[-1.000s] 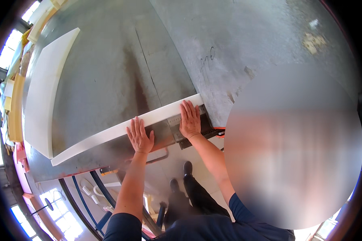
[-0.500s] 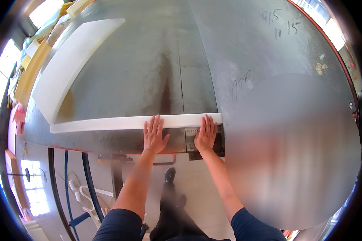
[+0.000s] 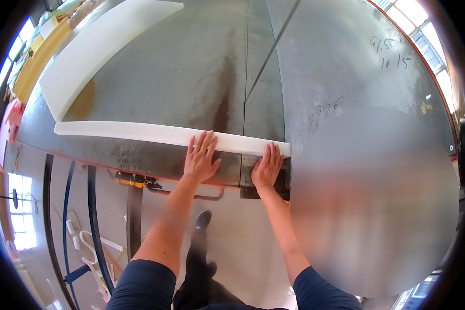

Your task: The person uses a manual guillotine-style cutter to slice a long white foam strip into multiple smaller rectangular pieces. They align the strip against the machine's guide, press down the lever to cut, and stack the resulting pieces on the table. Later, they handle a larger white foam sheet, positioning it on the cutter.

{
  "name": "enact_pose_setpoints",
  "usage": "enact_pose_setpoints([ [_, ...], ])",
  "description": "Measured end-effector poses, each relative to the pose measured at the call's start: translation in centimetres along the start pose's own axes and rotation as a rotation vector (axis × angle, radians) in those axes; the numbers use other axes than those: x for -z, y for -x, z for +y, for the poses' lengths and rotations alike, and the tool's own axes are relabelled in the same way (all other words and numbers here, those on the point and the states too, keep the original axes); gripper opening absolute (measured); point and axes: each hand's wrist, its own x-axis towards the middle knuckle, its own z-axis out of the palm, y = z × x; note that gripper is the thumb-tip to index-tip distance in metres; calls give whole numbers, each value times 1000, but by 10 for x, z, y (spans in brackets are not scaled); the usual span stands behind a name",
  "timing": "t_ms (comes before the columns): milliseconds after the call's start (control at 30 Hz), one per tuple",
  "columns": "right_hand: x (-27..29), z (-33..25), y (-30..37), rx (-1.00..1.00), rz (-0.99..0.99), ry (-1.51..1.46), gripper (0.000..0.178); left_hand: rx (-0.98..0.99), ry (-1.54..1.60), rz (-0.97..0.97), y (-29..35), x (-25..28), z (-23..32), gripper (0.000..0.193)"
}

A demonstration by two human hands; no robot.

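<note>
A long white foam-like strip (image 3: pixel 124 129) lies across the near part of the grey metal table, its right end against the raised metal plate (image 3: pixel 315 67). My left hand (image 3: pixel 200 161) is open, its spread fingertips resting on the strip right of its middle. My right hand (image 3: pixel 267 168) is also open, its fingertips lying on the strip's near edge by its right end, above a ruler-like scale (image 3: pixel 248 164) in the table. At the far left lies a wide white slab (image 3: pixel 95 57) with a curved edge, close to the strip's left end.
A thin dark line (image 3: pixel 274 49) slants down to the seam in the table (image 3: pixel 155 93). Below the table's front edge are a bent handle (image 3: pixel 196 197) and a yellow-black fitting (image 3: pixel 130 179). Dark posts (image 3: pixel 95 217) stand at left. A round blur covers the right side.
The view has shifted, and the strip now slants down toward the right. A thin dark line has come into view above the table seam. Both hands stay on the strip.
</note>
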Motion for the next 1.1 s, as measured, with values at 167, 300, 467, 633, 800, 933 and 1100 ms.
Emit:
enact_pose_setpoints([
  [167,-3,-4,0,-5,34,-3,63,-18,12,28,-2,-5,-6,75],
  [300,-7,-3,4,3,42,4,63,-26,-3,52,1,-7,-7,76],
  [467,-11,-2,6,17,72,33,62,-28,1,56,5,-8,-7,77],
  [633,-14,0,7,29,75,20,62,-23,10,61,7,-10,-6,77],
  [800,-16,3,7,26,85,34,65,-32,6,81,6,-13,-8,77],
  [933,-15,1,8,17,71,21,66,-30,24,81,6,-12,-9,77],
  [1100,-6,-4,5,17,46,-7,65,-10,39,32,6,-6,-6,77],
])
